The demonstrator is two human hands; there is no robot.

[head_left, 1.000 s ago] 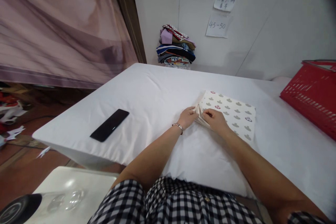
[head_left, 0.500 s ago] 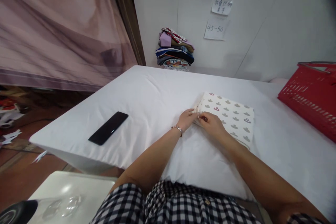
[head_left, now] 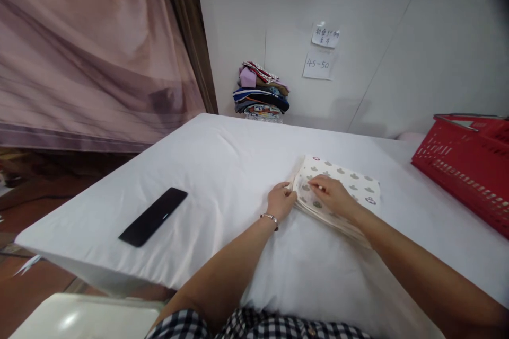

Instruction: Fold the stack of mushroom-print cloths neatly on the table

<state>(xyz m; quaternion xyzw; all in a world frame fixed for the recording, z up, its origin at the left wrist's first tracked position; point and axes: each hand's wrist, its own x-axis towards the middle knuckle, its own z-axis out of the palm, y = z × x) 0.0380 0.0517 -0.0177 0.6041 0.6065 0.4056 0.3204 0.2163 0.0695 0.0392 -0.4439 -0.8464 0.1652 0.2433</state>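
A folded cream cloth (head_left: 360, 183) printed with grey and dark red motifs lies right of centre on the white-covered table. At its left front corner my left hand (head_left: 281, 201) is closed, with thumb and fingers pinching the layered edge. My right hand (head_left: 334, 197) is over the cloth's near left part, its thumb and forefinger pinched together on what looks like a pale, blurred fold of the top layer. Several layers show along the near edge, which bows slightly. My right forearm and hand hide part of the near side.
A black phone-like slab (head_left: 153, 217) lies on the left of the table (head_left: 222, 169). A red plastic basket (head_left: 469, 159) stands at the right. Beyond the far edge is a stack of folded clothes (head_left: 260, 92) against the wall. A white stool-like surface (head_left: 87, 318) is at lower left.
My right hand has moved away from my left, inward over the cloth. The left still grips the corner. The near edge now shows separated layers. The camera view has tilted up slightly.
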